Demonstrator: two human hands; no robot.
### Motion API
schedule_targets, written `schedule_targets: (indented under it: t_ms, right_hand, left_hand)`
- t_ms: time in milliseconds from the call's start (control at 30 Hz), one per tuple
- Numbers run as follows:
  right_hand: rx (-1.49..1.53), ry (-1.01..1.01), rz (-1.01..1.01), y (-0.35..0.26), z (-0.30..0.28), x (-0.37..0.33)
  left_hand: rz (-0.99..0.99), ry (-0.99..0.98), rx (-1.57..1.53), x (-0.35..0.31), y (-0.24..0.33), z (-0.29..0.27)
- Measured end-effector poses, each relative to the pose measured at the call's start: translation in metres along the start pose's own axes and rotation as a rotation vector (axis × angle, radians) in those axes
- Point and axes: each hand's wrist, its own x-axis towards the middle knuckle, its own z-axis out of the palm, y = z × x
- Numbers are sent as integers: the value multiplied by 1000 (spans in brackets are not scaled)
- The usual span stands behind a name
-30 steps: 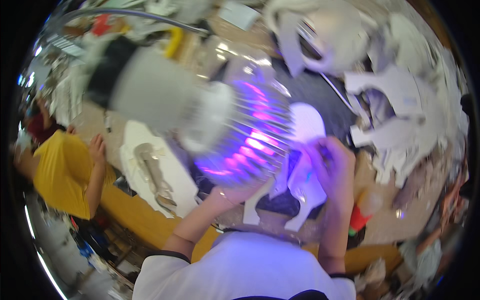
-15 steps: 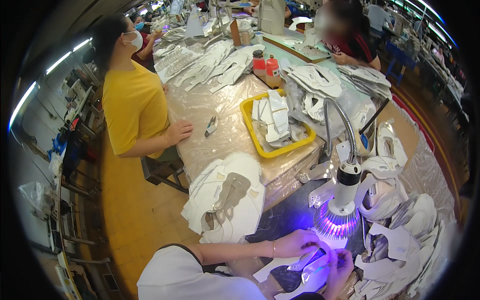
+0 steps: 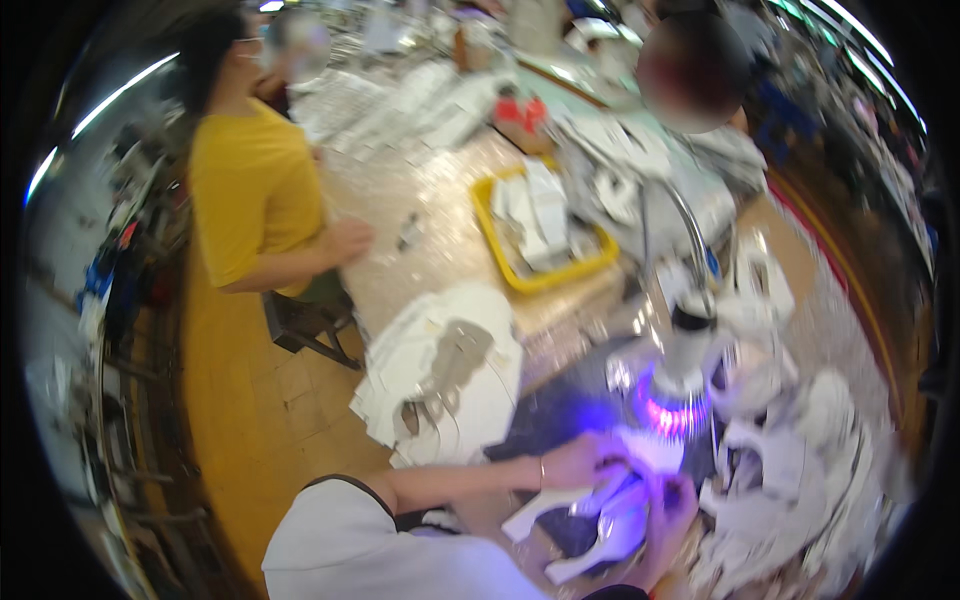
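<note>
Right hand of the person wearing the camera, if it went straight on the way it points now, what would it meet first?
Likely the lit white piece just beyond the right hand; the lamp head lies farther along that line, though depth is unclear.

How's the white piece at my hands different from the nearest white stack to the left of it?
Your left hand and right hand are at the piece; the stack lies untouched. The piece is partly tinted violet near the lamp; the stack is white and grey, without that tint. The stack looks larger and thicker than the piece. Both are mainly white with curved edges.
</note>
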Motion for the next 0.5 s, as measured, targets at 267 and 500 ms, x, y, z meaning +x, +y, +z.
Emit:
schedule_targets:
  t_ms: [267, 500]
  right_hand:
    - [-121, 57, 67, 2, 2, -7]
    - [-112, 110, 134, -12, 8, 2]
  left_hand:
    - [-296, 15, -18, -1, 10, 2]
    - [-290, 32, 56, 6, 15, 6]
